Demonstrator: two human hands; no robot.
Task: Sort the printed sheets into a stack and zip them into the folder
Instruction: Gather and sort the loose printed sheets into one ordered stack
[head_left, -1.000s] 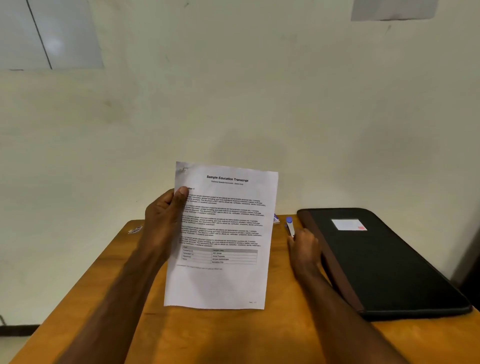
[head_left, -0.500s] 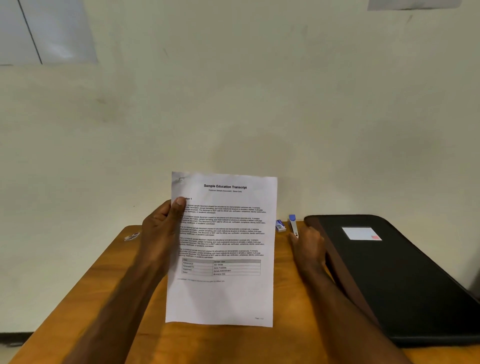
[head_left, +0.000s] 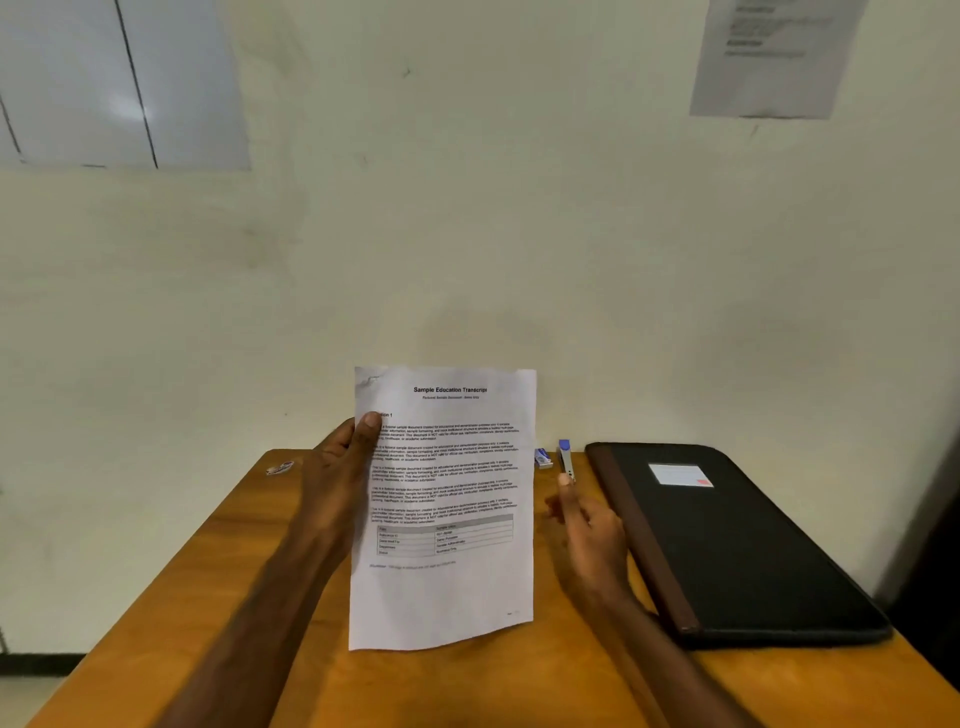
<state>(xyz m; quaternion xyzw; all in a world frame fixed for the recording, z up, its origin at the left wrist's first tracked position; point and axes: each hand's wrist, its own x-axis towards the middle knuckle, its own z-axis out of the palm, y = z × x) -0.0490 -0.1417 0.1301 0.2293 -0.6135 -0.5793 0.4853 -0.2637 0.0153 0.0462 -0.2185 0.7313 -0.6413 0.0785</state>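
Note:
My left hand (head_left: 340, 467) holds up the printed sheets (head_left: 447, 587), headed "Sample Education Transcript", by their left edge, thumb on the front. How many sheets lie behind the front page I cannot tell. My right hand (head_left: 589, 535) hovers beside the paper's right edge, fingers loosely extended, its fingertip near a blue-capped stapler (head_left: 566, 460) on the table. It holds nothing. The black zip folder (head_left: 737, 545) with a brown spine and a white label lies shut on the table's right side.
A small blue-and-white box (head_left: 543, 458) sits near the wall beside the stapler. A small red-and-white object (head_left: 280, 466) lies at the far left of the wooden table (head_left: 218, 597). The table backs onto a cream wall.
My right hand has lifted off the table by the stapler and opened next to the paper. The sheets stay in my left hand, now held a little more upright.

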